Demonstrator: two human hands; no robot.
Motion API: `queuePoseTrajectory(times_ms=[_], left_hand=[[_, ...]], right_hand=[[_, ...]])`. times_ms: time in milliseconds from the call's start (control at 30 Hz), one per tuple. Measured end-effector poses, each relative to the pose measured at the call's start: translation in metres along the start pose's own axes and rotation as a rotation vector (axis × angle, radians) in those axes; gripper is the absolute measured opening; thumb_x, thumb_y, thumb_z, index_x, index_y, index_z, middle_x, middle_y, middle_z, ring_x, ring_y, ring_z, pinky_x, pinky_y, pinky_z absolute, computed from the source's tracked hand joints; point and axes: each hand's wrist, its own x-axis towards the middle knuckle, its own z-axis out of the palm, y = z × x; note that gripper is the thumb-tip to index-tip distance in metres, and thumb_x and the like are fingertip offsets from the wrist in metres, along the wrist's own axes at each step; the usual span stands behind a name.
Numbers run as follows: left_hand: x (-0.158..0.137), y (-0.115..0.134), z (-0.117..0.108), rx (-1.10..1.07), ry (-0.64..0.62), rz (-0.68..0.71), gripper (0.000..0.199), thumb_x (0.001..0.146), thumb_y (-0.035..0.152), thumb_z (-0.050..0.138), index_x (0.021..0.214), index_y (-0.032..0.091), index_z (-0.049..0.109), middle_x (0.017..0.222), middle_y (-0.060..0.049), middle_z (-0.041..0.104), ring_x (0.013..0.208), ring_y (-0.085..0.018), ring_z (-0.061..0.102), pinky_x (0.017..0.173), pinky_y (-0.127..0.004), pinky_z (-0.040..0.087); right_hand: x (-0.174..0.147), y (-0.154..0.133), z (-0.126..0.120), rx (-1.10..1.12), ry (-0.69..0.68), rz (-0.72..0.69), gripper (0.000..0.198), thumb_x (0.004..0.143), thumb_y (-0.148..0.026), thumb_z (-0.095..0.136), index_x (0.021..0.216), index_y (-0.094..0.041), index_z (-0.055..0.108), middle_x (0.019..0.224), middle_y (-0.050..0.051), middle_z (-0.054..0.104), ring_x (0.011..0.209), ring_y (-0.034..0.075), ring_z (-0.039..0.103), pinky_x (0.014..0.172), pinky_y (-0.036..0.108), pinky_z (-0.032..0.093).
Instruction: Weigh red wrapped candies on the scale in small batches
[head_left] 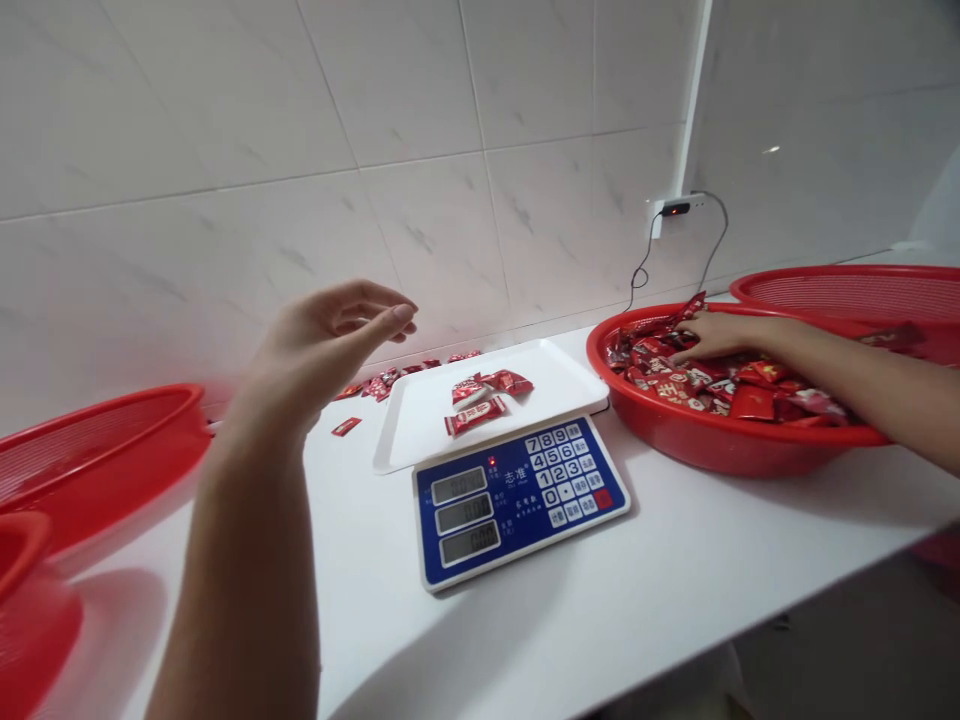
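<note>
The head camera looks forward and down, table (675,560) close, tiled wall (540,220) beyond.

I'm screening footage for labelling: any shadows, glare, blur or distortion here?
All in the head view: a soft shadow on the table in front of the scale; a small glint on the wall at upper right; faint digits on the displays; slight blur on the near left tub; frame edges apparently stretched, as by a wide lens.

A pale tiled wall (420,110), veined with grey, rises behind the white worktop (675,560) — a vertical cable channel (694,95) meets a socket (657,224), its black plug (675,210) glowing red — while soft shadows dim the foreground.
</note>
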Motion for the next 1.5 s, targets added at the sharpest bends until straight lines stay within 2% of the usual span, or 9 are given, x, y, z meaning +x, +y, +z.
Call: queuePoseTrajectory(times_ms=[100,200,467,700,800,1000,1233,1300,1500], left_hand=[[0.0,0.002,0.0,0.026,-0.001,-0.044,0.012,0.078,0.035,0.074,0.082,0.023,0.074,0.077,-0.003,0.075,0.081,-0.017,0.069,0.064,-0.023,0.046],[0.001,0.0,-0.001,0.102,0.01,-0.077,0.023,0.074,0.047,0.073,0.086,0.027,0.074,0.084,-0.002,0.077,0.087,-0.02,0.07,0.058,-0.021,0.042],[0.001,0.003,0.001,0.14,-0.054,-0.072,0.039,0.069,0.058,0.068,0.09,0.025,0.072,0.086,-0.004,0.076,0.09,-0.023,0.069,0.063,-0.024,0.047],[-0.001,0.005,-0.002,0.125,-0.068,-0.083,0.038,0.071,0.056,0.069,0.092,0.025,0.072,0.088,-0.004,0.076,0.093,-0.022,0.069,0.068,-0.024,0.049],[-0.002,0.005,-0.002,0.136,-0.053,-0.09,0.039,0.07,0.056,0.068,0.093,0.025,0.072,0.09,-0.005,0.077,0.094,-0.023,0.069,0.065,-0.023,0.048],[-0.001,0.003,-0.004,0.126,-0.047,-0.098,0.04,0.07,0.057,0.069,0.094,0.025,0.072,0.09,-0.006,0.077,0.094,-0.023,0.069,0.057,-0.021,0.042],[-0.001,0.004,-0.003,0.14,-0.059,-0.077,0.038,0.07,0.057,0.068,0.093,0.026,0.072,0.088,-0.004,0.077,0.092,-0.021,0.069,0.058,-0.02,0.042],[-0.003,0.006,-0.002,0.134,-0.06,-0.079,0.039,0.069,0.057,0.068,0.092,0.026,0.072,0.088,-0.004,0.077,0.092,-0.022,0.069,0.059,-0.021,0.043],[-0.002,0.006,-0.003,0.156,-0.076,-0.107,0.041,0.066,0.06,0.067,0.091,0.027,0.072,0.086,-0.003,0.077,0.088,-0.021,0.07,0.052,-0.019,0.037]], right_hand=[[0.006,-0.007,-0.011,-0.208,-0.404,0.077,0.014,0.075,-0.027,0.076,0.072,-0.013,0.075,0.077,0.012,0.07,0.072,0.016,0.067,0.065,0.029,0.044],[0.008,-0.015,-0.023,-0.331,-0.582,0.108,0.03,0.071,-0.032,0.079,0.094,-0.013,0.076,0.098,0.014,0.074,0.089,0.026,0.069,0.077,0.034,0.05],[0.006,-0.021,-0.027,-0.374,-0.664,0.17,0.051,0.073,-0.04,0.075,0.115,-0.013,0.069,0.116,0.014,0.069,0.107,0.032,0.064,0.086,0.036,0.051],[0.004,-0.012,-0.034,-0.057,-0.67,0.236,0.049,0.064,-0.062,0.076,0.085,-0.018,0.066,0.089,0.01,0.071,0.082,0.027,0.065,0.072,0.036,0.051],[0.003,-0.014,-0.034,0.237,-0.576,0.161,0.048,0.063,-0.063,0.076,0.075,-0.019,0.062,0.074,0.006,0.066,0.071,0.021,0.061,0.069,0.034,0.049],[0.01,-0.021,-0.024,0.488,-0.081,0.094,0.039,0.069,-0.054,0.074,0.075,-0.018,0.063,0.063,0.001,0.058,0.064,0.017,0.055,0.075,0.037,0.049],[0.013,-0.02,-0.019,0.6,0.125,0.094,0.045,0.068,-0.06,0.074,0.083,-0.019,0.063,0.07,0.003,0.063,0.075,0.022,0.063,0.083,0.042,0.051],[0.011,-0.021,-0.02,0.557,0.033,0.09,0.053,0.064,-0.065,0.075,0.088,-0.019,0.064,0.081,0.007,0.068,0.086,0.025,0.066,0.088,0.044,0.051],[0.007,-0.018,-0.034,0.044,-0.562,0.114,0.063,0.054,-0.064,0.079,0.099,-0.021,0.071,0.11,0.012,0.072,0.11,0.038,0.063,0.095,0.048,0.05]])
